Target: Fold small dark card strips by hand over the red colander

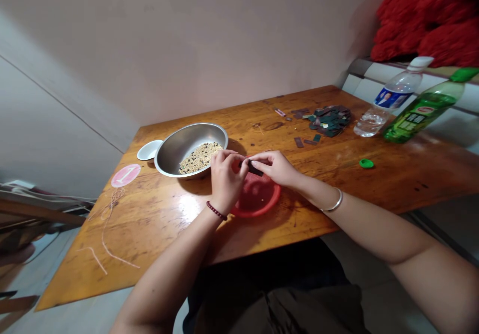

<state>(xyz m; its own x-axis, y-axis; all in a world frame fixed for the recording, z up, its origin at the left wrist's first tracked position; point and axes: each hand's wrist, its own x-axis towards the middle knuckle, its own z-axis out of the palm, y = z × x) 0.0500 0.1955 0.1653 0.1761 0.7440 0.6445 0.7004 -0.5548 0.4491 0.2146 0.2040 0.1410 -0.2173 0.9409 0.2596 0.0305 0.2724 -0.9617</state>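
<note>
A small dark rectangular piece (256,168) is pinched between the fingertips of both hands, just above a red plastic basket (275,199). My left hand (227,176), with a beaded bracelet at its wrist, is closed on the piece's left end. From the other side my right hand (277,167) grips it with thumb and fingers. Left of the hands stands a steel bowl (170,149) with pale and black beads (200,158) in its bottom. The fingers partly cover the dark piece, and my left hand hides some of the basket's rim.
A heap of dark green and brown pieces (331,120) lies at the back right. Two bottles, one clear (387,97) and one green (426,107), stand beyond a green cap (366,164). A white dish (148,150), a pink round card (126,175) and string (107,234) lie left.
</note>
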